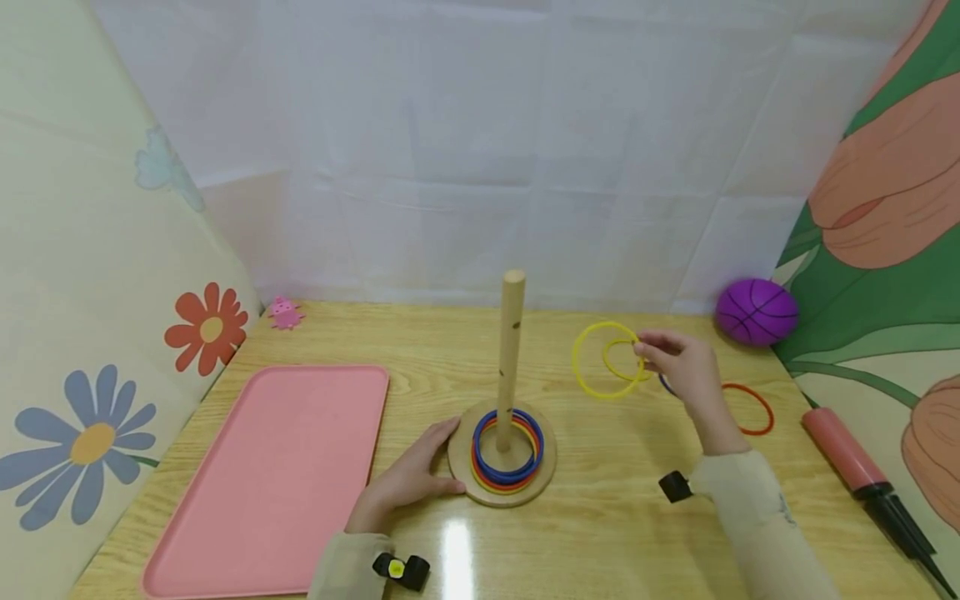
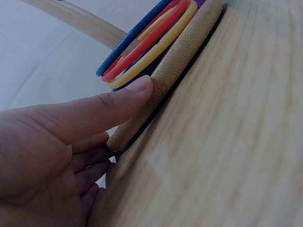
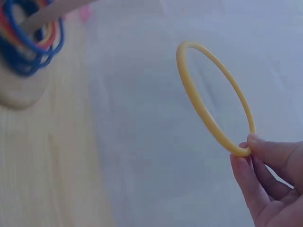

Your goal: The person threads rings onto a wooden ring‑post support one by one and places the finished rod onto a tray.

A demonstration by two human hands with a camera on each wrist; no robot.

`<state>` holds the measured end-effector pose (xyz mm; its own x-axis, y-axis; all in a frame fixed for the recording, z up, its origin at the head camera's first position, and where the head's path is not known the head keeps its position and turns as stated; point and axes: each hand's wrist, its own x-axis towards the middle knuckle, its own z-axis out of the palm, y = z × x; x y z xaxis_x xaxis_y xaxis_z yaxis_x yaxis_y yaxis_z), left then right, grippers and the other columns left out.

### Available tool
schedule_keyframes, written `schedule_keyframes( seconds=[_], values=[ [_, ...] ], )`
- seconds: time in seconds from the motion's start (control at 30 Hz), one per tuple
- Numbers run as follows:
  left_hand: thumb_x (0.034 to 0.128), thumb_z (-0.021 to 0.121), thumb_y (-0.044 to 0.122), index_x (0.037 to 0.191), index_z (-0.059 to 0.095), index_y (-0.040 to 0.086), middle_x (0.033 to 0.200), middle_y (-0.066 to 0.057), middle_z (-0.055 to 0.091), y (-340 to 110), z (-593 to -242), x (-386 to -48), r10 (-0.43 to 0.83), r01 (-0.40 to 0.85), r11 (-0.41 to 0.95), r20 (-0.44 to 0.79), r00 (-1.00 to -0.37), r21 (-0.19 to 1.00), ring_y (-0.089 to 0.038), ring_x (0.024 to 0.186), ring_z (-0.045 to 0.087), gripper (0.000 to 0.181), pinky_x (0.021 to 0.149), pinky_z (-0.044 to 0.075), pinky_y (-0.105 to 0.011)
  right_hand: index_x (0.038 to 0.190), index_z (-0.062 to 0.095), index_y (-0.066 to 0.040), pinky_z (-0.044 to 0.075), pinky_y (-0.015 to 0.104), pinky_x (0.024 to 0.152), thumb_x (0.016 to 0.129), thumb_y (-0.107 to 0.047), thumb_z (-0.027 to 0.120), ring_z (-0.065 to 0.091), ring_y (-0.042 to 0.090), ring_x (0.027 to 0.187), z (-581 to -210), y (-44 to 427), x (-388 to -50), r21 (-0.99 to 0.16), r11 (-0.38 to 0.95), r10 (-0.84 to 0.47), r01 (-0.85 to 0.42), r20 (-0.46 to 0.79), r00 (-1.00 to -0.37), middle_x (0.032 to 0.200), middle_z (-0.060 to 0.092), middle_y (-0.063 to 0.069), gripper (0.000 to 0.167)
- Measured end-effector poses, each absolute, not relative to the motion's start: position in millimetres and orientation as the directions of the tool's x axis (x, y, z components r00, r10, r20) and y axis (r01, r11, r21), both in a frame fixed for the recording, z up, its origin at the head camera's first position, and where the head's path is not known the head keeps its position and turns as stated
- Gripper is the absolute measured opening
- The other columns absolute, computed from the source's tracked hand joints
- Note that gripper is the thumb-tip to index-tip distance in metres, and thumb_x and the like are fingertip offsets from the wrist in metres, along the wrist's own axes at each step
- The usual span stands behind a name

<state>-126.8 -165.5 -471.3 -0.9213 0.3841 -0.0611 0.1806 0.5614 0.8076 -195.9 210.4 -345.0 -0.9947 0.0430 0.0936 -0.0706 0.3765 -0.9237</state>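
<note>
The right hand (image 1: pixel 686 367) pinches a yellow ring (image 1: pixel 576 367) at its edge, raised above the table right of the wooden post (image 1: pixel 510 350). In the right wrist view, the thumb and fingers of that hand (image 3: pixel 274 179) hold the yellow ring (image 3: pixel 196 101), which hangs tilted. The left hand (image 1: pixel 412 475) grips the left rim of the round wooden base (image 1: pixel 546 467). Seen from the left wrist, the thumb of this hand (image 2: pixel 61 127) lies on the rim of the base (image 2: pixel 170 71). Stacked blue, red and yellow rings (image 1: pixel 480 475) lie around the post.
On the table behind the right hand lie another yellow ring (image 1: pixel 609 364), a partly hidden blue ring (image 1: pixel 665 384) and a red ring (image 1: pixel 767 408). A pink tray (image 1: pixel 277 483) is at left, a pink toy (image 1: pixel 285 313) behind it. At right are a purple ball (image 1: pixel 757 312) and a pump (image 1: pixel 847 450).
</note>
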Motion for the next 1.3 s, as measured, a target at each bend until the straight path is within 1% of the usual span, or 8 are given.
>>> schedule_keyframes(
  seconds=[0.07,0.2,0.33,0.43,0.67,0.83,1.07,1.3],
  values=[
    [0.0761,0.083,0.025,0.152,0.026,0.002,0.157,-0.024,0.026,-166,-471,-127,0.384,0.182,0.562,-0.060,-0.921,0.807,-0.044,0.145,0.022,0.097,0.119,0.018,-0.059,0.122,0.059,0.013,0.058,0.014,0.071,0.090,-0.012,0.068,0.064,-0.008,0.074,-336,206,-192,-0.946,0.310,0.040,-0.094,0.111,-0.993,0.077,0.065,-0.026,0.042],
    [0.0760,0.083,0.025,0.152,0.027,0.002,0.156,-0.024,0.027,-166,-471,-126,0.383,0.183,0.562,-0.057,-0.922,0.807,-0.044,0.145,0.022,0.097,0.119,0.019,-0.060,0.116,0.064,0.011,0.059,0.016,0.070,0.089,-0.010,0.069,0.067,-0.005,0.075,-321,197,-185,-0.961,0.228,0.045,-0.156,0.171,-0.984,0.077,0.067,-0.026,0.036],
    [0.0760,0.083,0.024,0.152,0.027,0.001,0.156,-0.024,0.027,-166,-471,-126,0.385,0.185,0.559,-0.056,-0.921,0.809,-0.044,0.145,0.022,0.097,0.119,0.018,-0.060,0.098,0.074,-0.011,0.059,0.017,0.068,0.086,-0.013,0.073,0.069,-0.002,0.076,-306,189,-177,-0.965,0.166,0.053,-0.203,0.214,-0.975,0.079,0.071,-0.020,0.013],
    [0.0762,0.082,0.025,0.152,0.026,0.001,0.156,-0.024,0.027,-166,-471,-126,0.388,0.188,0.559,-0.054,-0.920,0.807,-0.044,0.145,0.022,0.097,0.119,0.018,-0.059,0.088,0.075,-0.022,0.060,0.018,0.067,0.084,-0.015,0.075,0.070,0.001,0.075,-295,183,-171,-0.971,0.096,0.054,-0.221,0.227,-0.973,0.080,0.073,-0.015,0.009],
    [0.0763,0.083,0.024,0.152,0.027,0.001,0.156,-0.024,0.027,-166,-471,-125,0.387,0.189,0.560,-0.053,-0.921,0.806,-0.044,0.145,0.022,0.097,0.119,0.018,-0.059,0.088,0.076,-0.019,0.060,0.019,0.067,0.085,-0.009,0.073,0.069,0.005,0.076,-271,164,-160,-0.965,-0.095,-0.002,-0.244,0.246,-0.969,0.083,0.074,-0.007,0.011],
    [0.0766,0.082,0.025,0.152,0.026,0.002,0.157,-0.023,0.026,-165,-471,-125,0.381,0.182,0.564,-0.058,-0.923,0.805,-0.044,0.145,0.021,0.097,0.119,0.018,-0.060,0.087,0.076,-0.020,0.060,0.019,0.066,0.087,-0.002,0.068,0.068,0.006,0.076,-261,144,-159,-0.943,-0.227,-0.050,-0.242,0.260,-0.964,0.083,0.074,-0.006,0.020],
    [0.0761,0.083,0.024,0.151,0.027,0.000,0.155,-0.025,0.028,-164,-470,-125,0.388,0.199,0.559,-0.042,-0.921,0.805,-0.044,0.145,0.023,0.097,0.119,0.019,-0.059,0.084,0.074,-0.023,0.060,0.019,0.067,0.089,0.001,0.065,0.067,0.005,0.078,-264,119,-164,-0.954,-0.233,-0.041,-0.188,0.202,-0.978,0.082,0.072,-0.008,0.026],
    [0.0762,0.083,0.024,0.151,0.027,-0.001,0.154,-0.025,0.030,-165,-471,-124,0.392,0.215,0.568,-0.032,-0.919,0.795,-0.044,0.144,0.025,0.096,0.119,0.021,-0.059,0.087,0.072,-0.020,0.060,0.020,0.067,0.088,0.001,0.066,0.067,0.005,0.079,-290,109,-169,-0.972,-0.215,-0.067,-0.098,0.115,-0.991,0.084,0.072,-0.007,0.022]
  ],
)
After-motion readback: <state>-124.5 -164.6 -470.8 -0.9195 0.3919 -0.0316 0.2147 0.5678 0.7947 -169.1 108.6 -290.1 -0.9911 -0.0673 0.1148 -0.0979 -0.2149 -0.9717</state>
